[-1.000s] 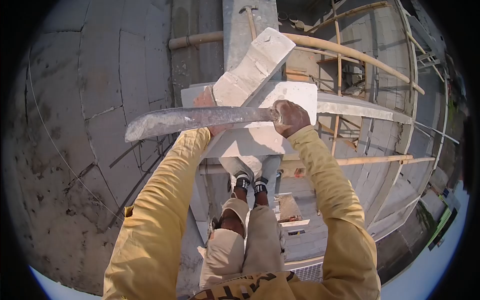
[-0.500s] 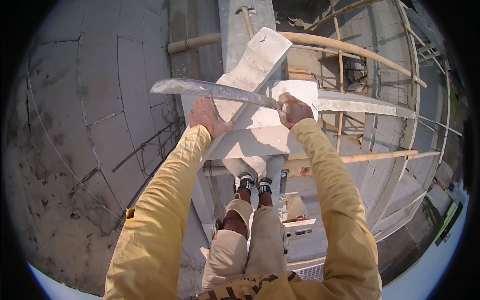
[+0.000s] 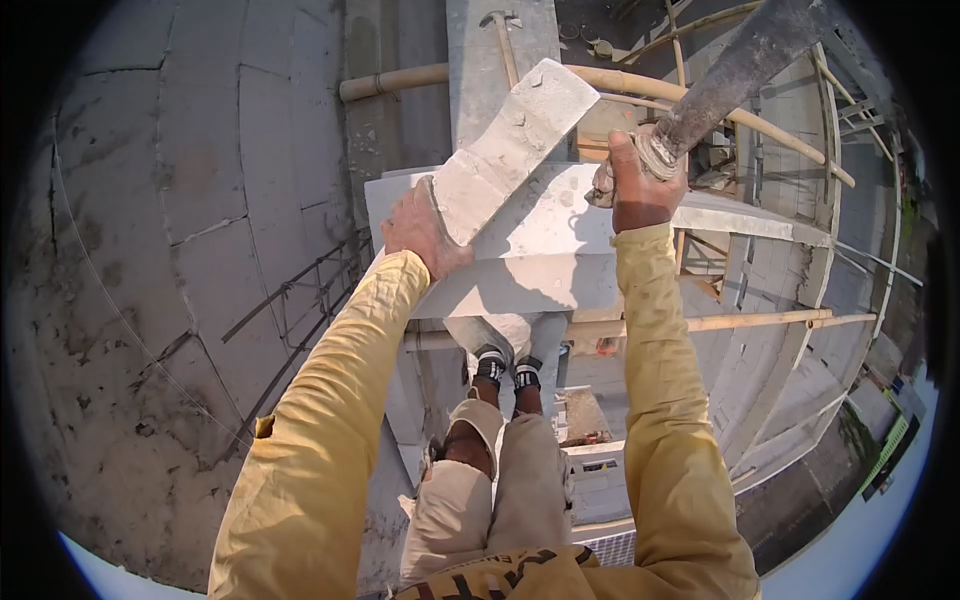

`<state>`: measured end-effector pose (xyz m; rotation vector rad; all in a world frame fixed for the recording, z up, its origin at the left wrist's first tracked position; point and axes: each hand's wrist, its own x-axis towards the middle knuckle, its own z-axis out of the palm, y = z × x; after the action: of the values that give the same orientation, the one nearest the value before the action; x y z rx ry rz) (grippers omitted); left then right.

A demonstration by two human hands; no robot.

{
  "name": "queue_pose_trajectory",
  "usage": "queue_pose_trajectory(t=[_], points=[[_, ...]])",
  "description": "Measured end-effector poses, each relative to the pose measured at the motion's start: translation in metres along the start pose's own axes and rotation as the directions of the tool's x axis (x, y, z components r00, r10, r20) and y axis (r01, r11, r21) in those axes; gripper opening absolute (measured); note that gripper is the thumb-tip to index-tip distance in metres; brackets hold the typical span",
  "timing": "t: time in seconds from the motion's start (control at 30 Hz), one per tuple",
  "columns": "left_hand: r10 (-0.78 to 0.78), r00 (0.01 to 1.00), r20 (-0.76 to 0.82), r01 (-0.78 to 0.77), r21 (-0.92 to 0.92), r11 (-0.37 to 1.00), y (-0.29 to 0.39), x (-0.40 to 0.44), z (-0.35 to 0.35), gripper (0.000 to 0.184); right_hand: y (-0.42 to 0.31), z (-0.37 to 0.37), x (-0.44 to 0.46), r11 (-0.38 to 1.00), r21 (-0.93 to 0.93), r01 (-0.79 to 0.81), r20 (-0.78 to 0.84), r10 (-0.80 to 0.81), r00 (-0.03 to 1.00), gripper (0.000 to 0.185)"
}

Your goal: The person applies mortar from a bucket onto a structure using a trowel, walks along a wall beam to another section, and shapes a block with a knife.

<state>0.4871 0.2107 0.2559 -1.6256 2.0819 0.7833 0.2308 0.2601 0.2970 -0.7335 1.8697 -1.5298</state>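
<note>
My left hand [image 3: 425, 230] clasps the lower end of a pale concrete block [image 3: 515, 150], which lies slanted with its far end up to the right. Shallow steps and rough marks show on the block's upper face. Beneath it rests a wider white block [image 3: 570, 230], sunlit and partly shadowed. Raised off to the right, my right hand [image 3: 648, 190] is closed round the wrapped handle of a machete [image 3: 745, 80]. Its dark, dusty blade points up and right, away from the block, and the tip runs past the edge of view.
A hammer [image 3: 505, 45] lies on the grey ledge [image 3: 470, 95] beyond the blocks. Bamboo poles [image 3: 720, 105] cross behind and below. A grey block wall [image 3: 200, 200] with protruding rebar [image 3: 290, 290] stands left. My feet [image 3: 508, 368] are on a narrow support, with lower levels visible beneath.
The machete has swung from lying across the block up to the right, lifted by my right hand. My left hand keeps its hold, and the block has barely shifted.
</note>
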Motion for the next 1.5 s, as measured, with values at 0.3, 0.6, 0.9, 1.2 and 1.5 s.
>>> queue_pose_trajectory(t=[0.3,0.6,0.9,1.2,1.5], points=[[0.002,0.999,0.053,-0.003,0.022,1.0,0.009,-0.006,-0.009,0.113,0.119,-0.052,-0.019,0.702,-0.642,-0.307,0.412,0.654,0.635,0.038],[-0.004,0.998,0.067,0.003,0.014,1.0,0.004,-0.005,-0.002,0.124,-0.012,-0.004,0.022,0.968,-0.242,0.06,0.108,-0.034,0.994,0.031],[-0.022,0.997,0.077,0.021,0.008,1.0,0.016,-0.008,-0.011,0.102,0.04,-0.039,0.014,0.55,-0.805,-0.224,0.352,0.746,0.566,0.045],[0.031,0.999,-0.031,-0.031,-0.005,0.999,0.008,-0.006,0.003,0.105,0.082,-0.029,0.017,0.793,-0.606,0.057,0.225,0.102,0.969,0.037],[0.007,0.998,0.065,-0.006,-0.014,1.0,0.004,-0.005,-0.007,0.119,0.05,-0.032,-0.033,0.633,-0.774,-0.022,0.348,0.454,0.82,0.048]])
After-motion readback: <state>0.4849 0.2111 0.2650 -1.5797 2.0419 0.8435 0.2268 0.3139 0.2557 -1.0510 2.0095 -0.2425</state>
